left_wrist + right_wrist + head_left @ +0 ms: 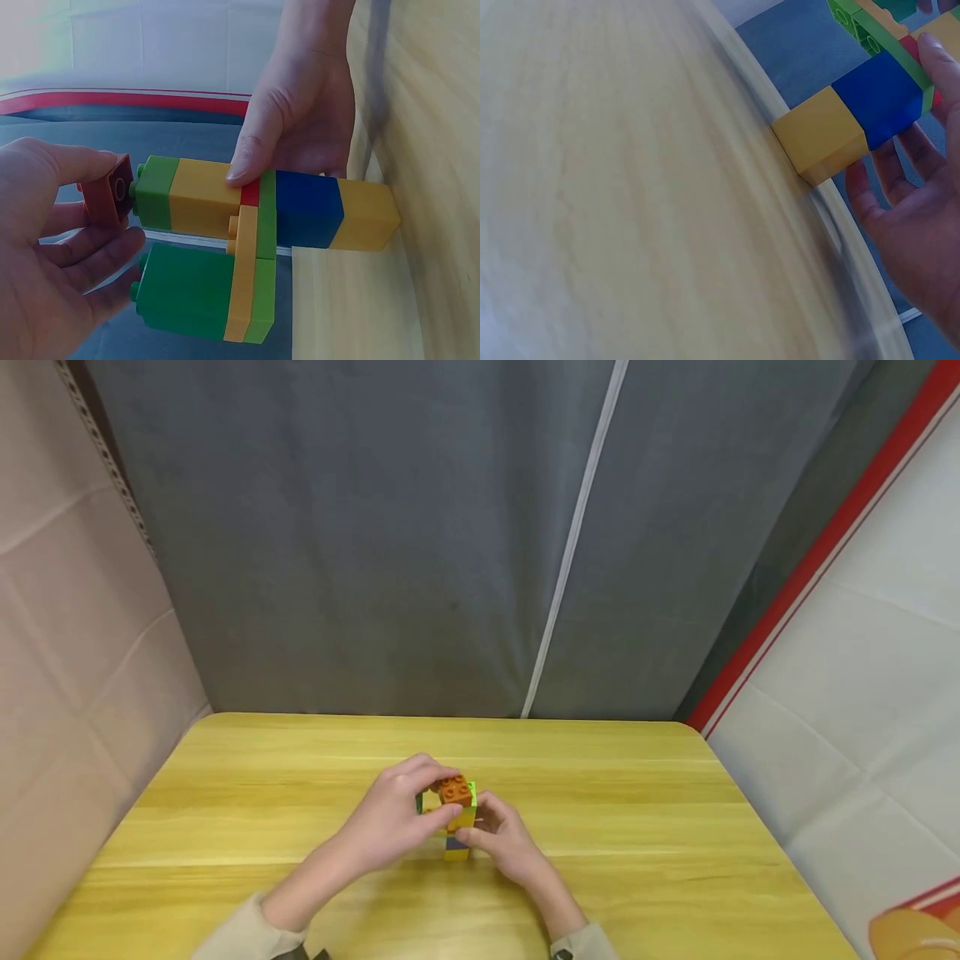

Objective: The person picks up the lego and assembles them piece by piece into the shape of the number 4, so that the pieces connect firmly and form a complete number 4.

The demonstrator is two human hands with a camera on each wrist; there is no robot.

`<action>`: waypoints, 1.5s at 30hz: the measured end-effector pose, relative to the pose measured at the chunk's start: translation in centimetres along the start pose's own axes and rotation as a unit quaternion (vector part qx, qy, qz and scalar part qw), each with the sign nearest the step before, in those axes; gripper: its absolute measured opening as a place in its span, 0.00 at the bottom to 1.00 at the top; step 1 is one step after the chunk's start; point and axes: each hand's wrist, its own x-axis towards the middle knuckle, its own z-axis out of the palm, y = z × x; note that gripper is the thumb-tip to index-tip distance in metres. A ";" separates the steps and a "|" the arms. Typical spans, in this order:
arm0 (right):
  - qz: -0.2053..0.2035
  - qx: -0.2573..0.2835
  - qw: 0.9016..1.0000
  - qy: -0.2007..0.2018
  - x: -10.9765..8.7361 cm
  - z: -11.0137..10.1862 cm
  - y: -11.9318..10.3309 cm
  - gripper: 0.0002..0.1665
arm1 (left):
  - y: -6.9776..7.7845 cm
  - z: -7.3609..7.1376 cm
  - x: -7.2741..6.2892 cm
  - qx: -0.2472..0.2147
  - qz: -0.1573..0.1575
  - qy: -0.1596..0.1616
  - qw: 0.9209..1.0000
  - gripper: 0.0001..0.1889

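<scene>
A tower of toy building bricks stands on the wooden table, with a yellow brick [821, 135] at its foot and a blue brick [307, 210] above that. Higher up come flat green, orange and red pieces, another yellow brick [206, 195] and a light green brick [156, 191] on top. A dark green brick [187, 289] sits on the side arm. My left hand [393, 814] pinches an orange-brown brick [454, 791] just over the top studs; whether it touches them I cannot tell. My right hand [510, 843] grips the tower around its middle, thumb on the near side.
The wooden table [637, 827] reaches out on both sides of the hands. Behind it hangs a grey curtain [360, 543] with a pale strip. White cloth walls [862, 693] stand left and right.
</scene>
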 end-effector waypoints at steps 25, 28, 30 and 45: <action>-0.014 0.011 1.000 0.000 -0.2 -0.2 -0.1 0.16 | -0.5 0.4 0.9 -0.015 0.018 -0.011 1.000 0.19; -0.012 0.010 1.000 0.001 -0.2 -0.2 -0.2 0.16 | -0.5 0.5 1.0 -0.017 0.024 -0.008 1.000 0.19; -0.012 0.008 1.000 0.001 -0.3 -0.2 -0.2 0.16 | -0.5 0.5 1.0 -0.019 0.027 -0.008 0.999 0.18; -0.016 0.013 1.000 -0.004 -0.4 -0.3 -0.3 0.16 | -0.7 0.7 0.9 -0.039 0.049 -0.007 0.998 0.21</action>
